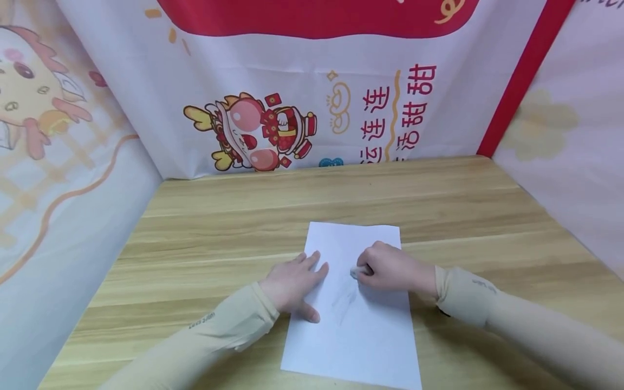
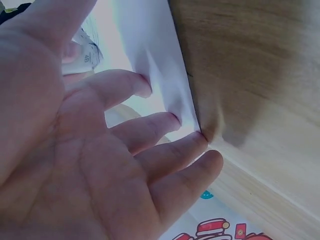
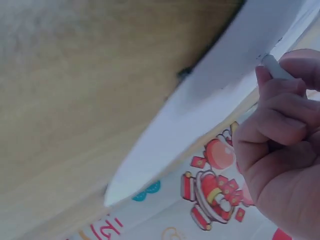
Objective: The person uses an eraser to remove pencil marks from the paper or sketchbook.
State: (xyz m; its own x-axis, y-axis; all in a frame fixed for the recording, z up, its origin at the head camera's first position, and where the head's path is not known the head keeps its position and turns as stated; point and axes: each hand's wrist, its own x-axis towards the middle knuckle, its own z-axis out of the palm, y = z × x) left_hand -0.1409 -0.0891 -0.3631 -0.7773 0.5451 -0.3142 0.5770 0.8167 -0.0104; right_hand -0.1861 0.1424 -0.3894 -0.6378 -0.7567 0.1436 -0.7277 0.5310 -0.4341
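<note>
A white sheet of paper [image 1: 351,352] lies on the table, with a faint grey smudge [image 1: 345,303] near its middle. My right hand [image 1: 387,265] pinches a small white eraser [image 1: 356,272] against the paper, just above the smudge. In the left wrist view the eraser [image 2: 87,60] shows the mark "4B"; the right wrist view has one end of the eraser [image 3: 275,67] poking out between thumb and fingers. My left hand [image 1: 294,284] rests over the sheet's left edge, fingers spread and thumb apart, holding nothing.
The wood-grain table [image 1: 205,233] extends around the sheet. A printed white cloth [image 1: 292,70] with a cartoon figure hangs along its back edge, and more printed cloth [image 1: 88,216] borders the left side. Another cloth [image 1: 560,151] hangs at the right.
</note>
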